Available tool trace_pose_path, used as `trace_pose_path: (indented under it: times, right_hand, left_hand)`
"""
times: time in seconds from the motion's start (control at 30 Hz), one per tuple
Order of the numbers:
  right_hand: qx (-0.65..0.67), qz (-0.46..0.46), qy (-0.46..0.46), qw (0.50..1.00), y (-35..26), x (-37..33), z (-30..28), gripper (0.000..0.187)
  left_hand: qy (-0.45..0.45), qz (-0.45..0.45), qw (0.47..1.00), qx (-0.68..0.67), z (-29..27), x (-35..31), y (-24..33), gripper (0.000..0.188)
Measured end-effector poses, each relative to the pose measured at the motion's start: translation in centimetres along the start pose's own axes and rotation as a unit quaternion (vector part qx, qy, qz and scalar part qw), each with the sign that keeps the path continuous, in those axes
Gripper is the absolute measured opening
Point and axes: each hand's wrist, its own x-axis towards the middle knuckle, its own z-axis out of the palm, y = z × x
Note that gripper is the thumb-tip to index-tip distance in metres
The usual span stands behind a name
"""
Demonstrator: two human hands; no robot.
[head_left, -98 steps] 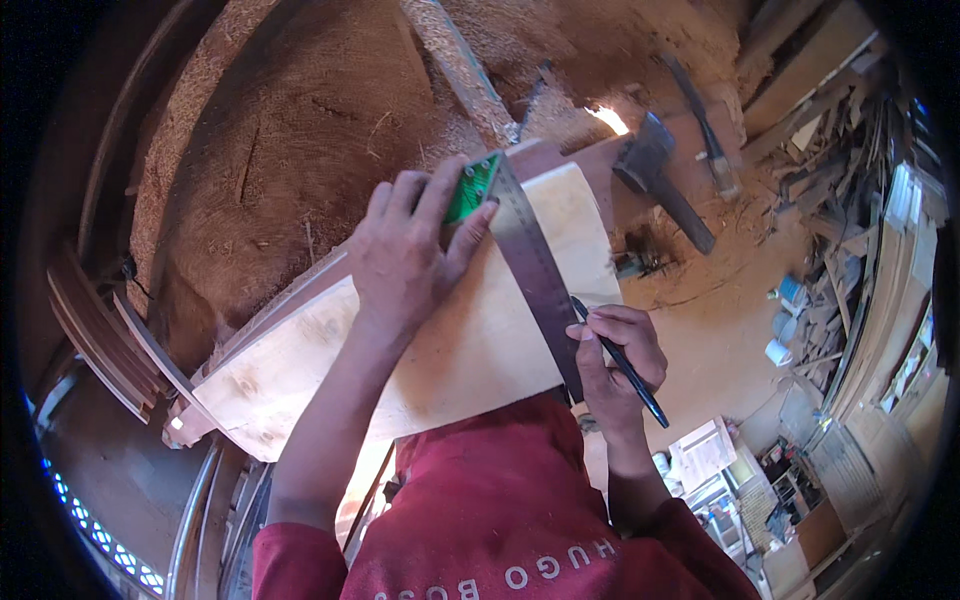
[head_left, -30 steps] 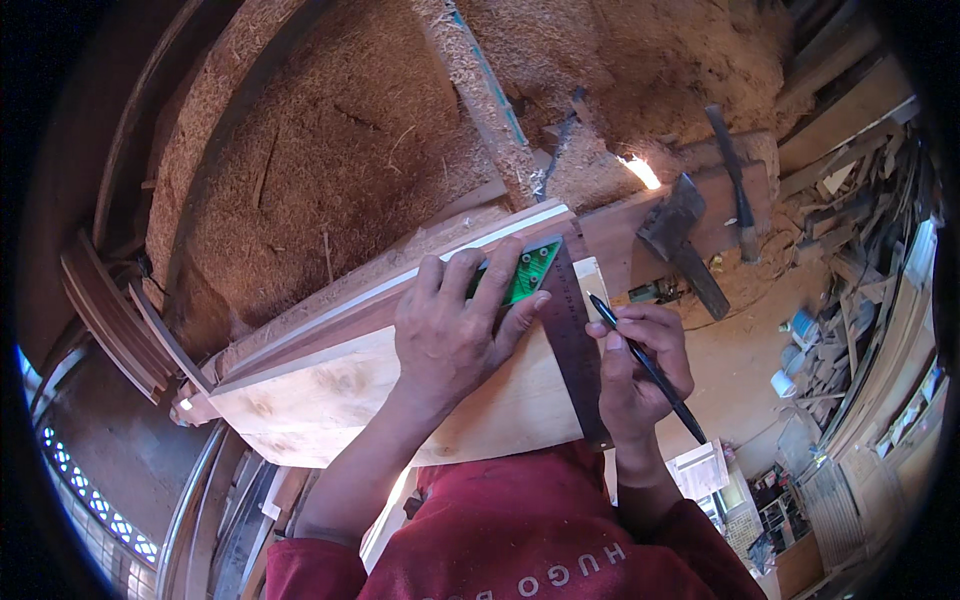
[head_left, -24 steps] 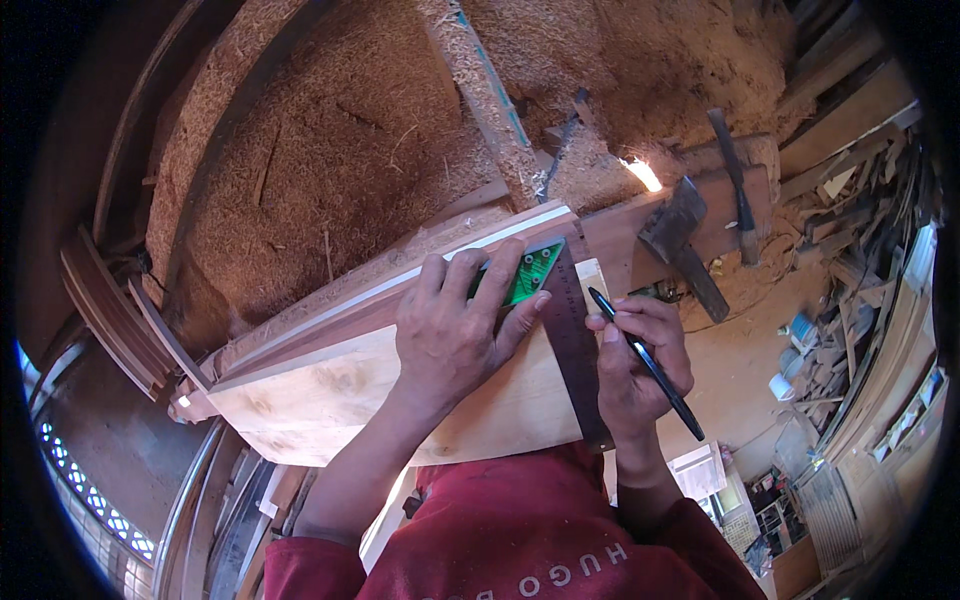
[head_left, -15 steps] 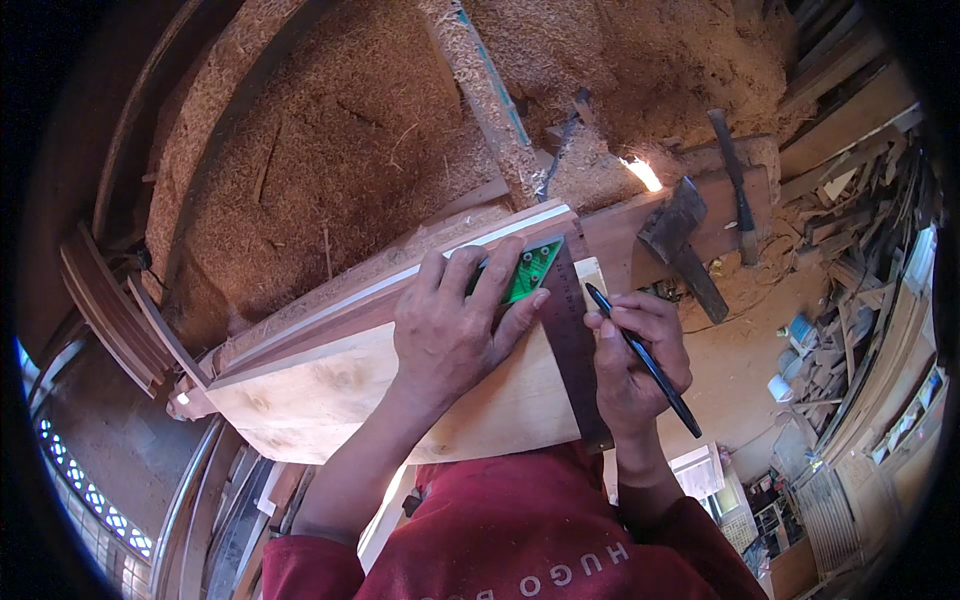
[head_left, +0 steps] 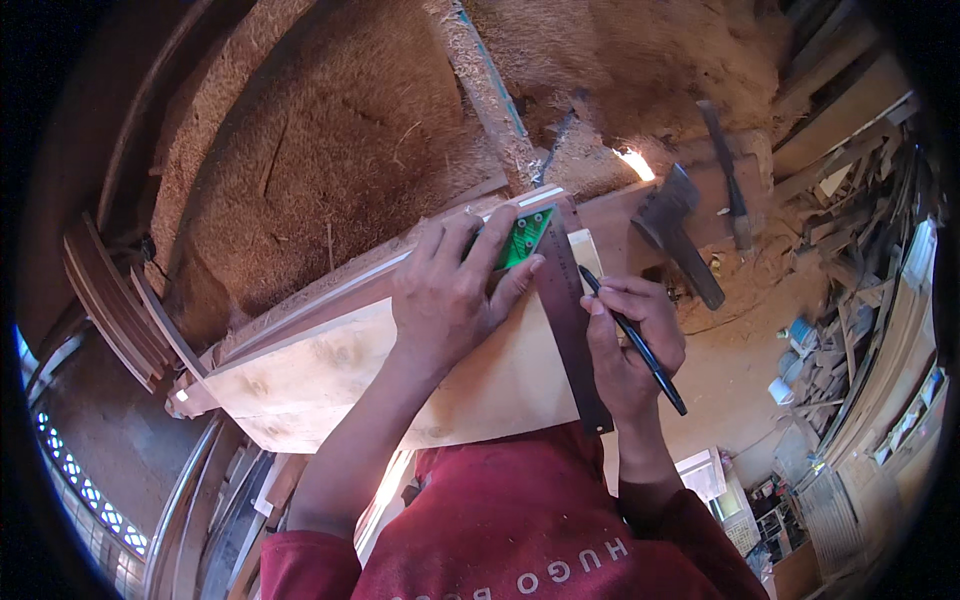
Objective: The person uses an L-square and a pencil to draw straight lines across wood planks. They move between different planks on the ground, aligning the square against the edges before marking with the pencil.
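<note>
A pale wooden board [head_left: 310,378] lies slanted in front of me, against a reddish-brown plank with a white strip along its edge. Across the board's right end runs the dark blade of a try square [head_left: 572,335], whose green handle sits at the far edge. My left hand [head_left: 435,295] grips that green handle, fingers over the far edge and thumb on the near side. Just right of the blade, my right hand [head_left: 640,345] holds a slim black pen [head_left: 652,366]. Its tip points up and left, close to the blade's right edge; whether it touches wood I cannot tell.
Beyond the board's right end, a hammer-like tool with a dark head [head_left: 664,208] and a long chisel-like tool [head_left: 728,180] rest on a brown beam. Wood shavings [head_left: 350,150] cover the far ground. Scrap wood [head_left: 850,335] is heaped at right.
The whole view has shifted slightly. My right hand and the pen have moved a little up and left along the blade. My left hand keeps its grip on the square.
</note>
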Motion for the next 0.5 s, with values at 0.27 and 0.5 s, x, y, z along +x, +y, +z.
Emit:
trace_pose_path:
  times: [0.27, 0.5]
  right_hand:
    - [0.004, 0.034, 0.004, 0.999, 0.2, -8.0, -4.2, 0.016]
    - [0.028, 0.064, 0.038, 0.997, 0.9, -15.0, -7.4, 0.025]
  left_hand:
    - [0.011, -0.007, 1.0, 0.013, -0.1, -0.4, 0.9, 0.046]
    - [0.019, -0.016, 1.0, 0.018, 0.3, -0.8, 1.2, 0.048]
